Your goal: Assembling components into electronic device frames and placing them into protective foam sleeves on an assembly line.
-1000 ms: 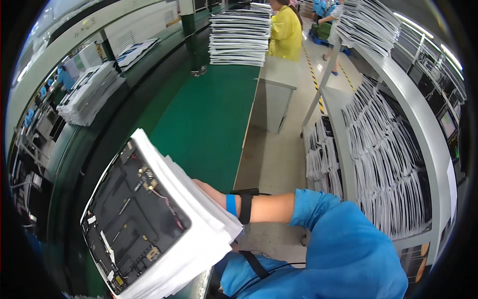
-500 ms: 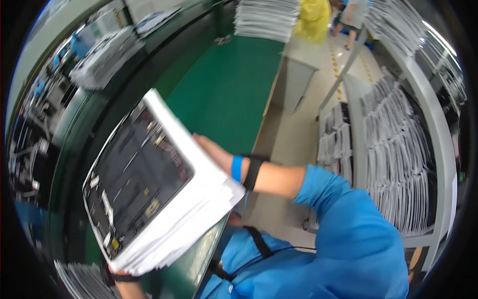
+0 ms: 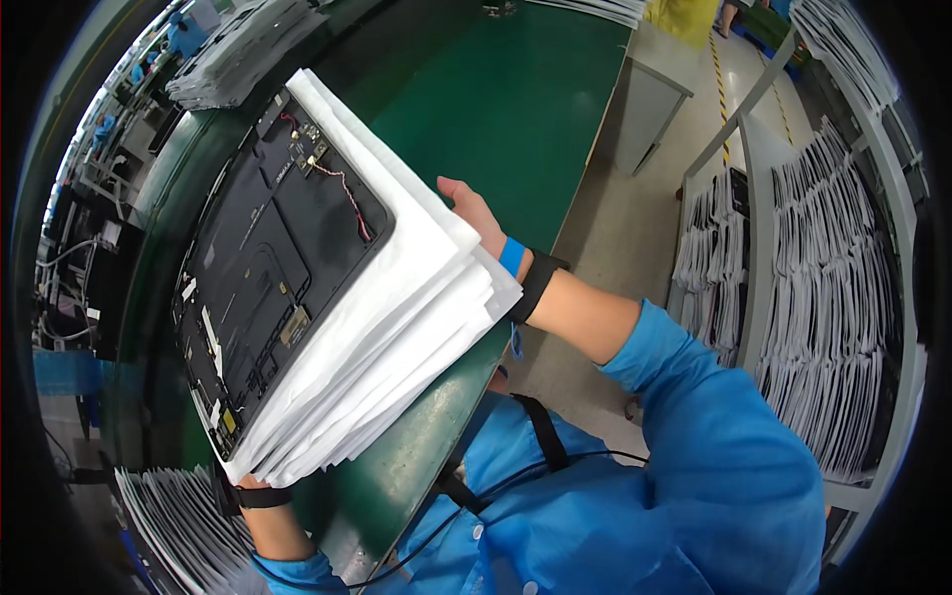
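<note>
A thick stack of white sleeves [image 3: 397,327], soft and sheet-like, tilts between my two hands over the green bench. On its top lies a flat black device housing [image 3: 297,238] with rounded corners, thin red wires and small circuit parts. My right hand [image 3: 474,213] presses on the stack's far right side, thumb sticking up, the other fingers hidden behind the sleeves. At the near left corner my left hand [image 3: 254,483] grips the stack's lower end; its fingers are mostly covered. Both wrists wear black bands, and the right one a blue strap as well.
The green bench [image 3: 496,109] runs away ahead. Racks of upright white sleeves [image 3: 828,297] line the right side, and another row of sleeves [image 3: 183,521] stands at lower left. Farther off are a white stack [image 3: 243,55], a grey cabinet [image 3: 650,99] and a yellow-marked floor.
The view has shifted, with the bench's far end now higher in it. The stack, still between both hands, sits higher in the picture and shows more sharply.
</note>
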The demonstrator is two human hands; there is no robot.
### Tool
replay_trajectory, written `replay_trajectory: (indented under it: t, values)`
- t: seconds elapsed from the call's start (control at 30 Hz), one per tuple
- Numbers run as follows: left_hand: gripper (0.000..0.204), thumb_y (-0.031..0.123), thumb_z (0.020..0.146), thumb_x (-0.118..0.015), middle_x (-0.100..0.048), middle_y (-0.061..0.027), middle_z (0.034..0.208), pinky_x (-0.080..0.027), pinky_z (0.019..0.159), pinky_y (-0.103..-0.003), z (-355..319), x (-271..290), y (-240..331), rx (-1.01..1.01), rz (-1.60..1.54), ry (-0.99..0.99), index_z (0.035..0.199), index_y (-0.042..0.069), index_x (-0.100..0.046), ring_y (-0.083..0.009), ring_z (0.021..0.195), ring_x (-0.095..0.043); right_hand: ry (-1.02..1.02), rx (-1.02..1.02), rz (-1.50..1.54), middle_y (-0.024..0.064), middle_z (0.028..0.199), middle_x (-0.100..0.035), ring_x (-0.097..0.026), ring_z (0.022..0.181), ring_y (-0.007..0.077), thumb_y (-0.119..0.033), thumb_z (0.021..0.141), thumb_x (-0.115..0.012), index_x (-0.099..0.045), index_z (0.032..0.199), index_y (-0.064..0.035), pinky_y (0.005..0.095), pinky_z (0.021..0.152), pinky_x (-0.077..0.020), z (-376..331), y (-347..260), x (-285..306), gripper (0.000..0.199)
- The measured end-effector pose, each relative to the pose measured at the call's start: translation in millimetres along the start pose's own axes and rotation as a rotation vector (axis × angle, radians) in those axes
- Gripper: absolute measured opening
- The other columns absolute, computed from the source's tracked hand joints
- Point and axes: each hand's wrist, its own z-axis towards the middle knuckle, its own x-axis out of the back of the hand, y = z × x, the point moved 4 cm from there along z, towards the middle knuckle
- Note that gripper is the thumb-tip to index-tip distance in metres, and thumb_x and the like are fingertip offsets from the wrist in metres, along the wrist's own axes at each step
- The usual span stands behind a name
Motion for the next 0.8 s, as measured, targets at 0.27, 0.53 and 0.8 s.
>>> replay_trajectory:
  t: [0.27,0.53,0.8]
  values:
    - [0.044,0.034,0.105,-0.047,-0.066,-0.0177,0.126,-0.061,0.089,-0.047,3.4,-0.4,-2.6,0.001,-0.022,0.018,0.135,0.003,-0.057,-0.0356,0.103,-0.069,0.088,0.292,-0.345,0.0152,0.11,-0.071,-0.069,0.092,0.0266,-0.039,0.099,-0.047,-0.066,0.118,-0.0034,0.0391,0.087,-0.0548,-40.5,-9.9,-45.3,0.045]
    - [0.045,0.035,0.105,-0.047,-0.066,-0.0176,0.126,-0.061,0.089,-0.047,26.5,-15.0,-7.0,-0.005,-0.072,0.017,0.136,0.004,-0.057,-0.0355,0.103,-0.069,0.165,0.563,-0.824,0.0121,0.082,-0.074,-0.072,0.077,0.0242,-0.033,0.09,-0.067,-0.073,0.09,0.0064,0.0348,0.068,-0.0528,2.6,-62.6,20.0,0.04]
    - [0.045,0.036,0.105,-0.047,-0.066,-0.0174,0.127,-0.061,0.089,-0.046,58.4,-35.2,-8.8,-0.036,-0.139,-0.002,0.136,0.004,-0.057,-0.0355,0.103,-0.069,0.29,0.879,-1.169,0.0192,0.079,-0.07,-0.068,0.073,0.0279,-0.017,0.088,-0.068,-0.069,0.095,0.0071,0.0387,0.069,-0.0516,69.8,-115.8,87.0,0.025]
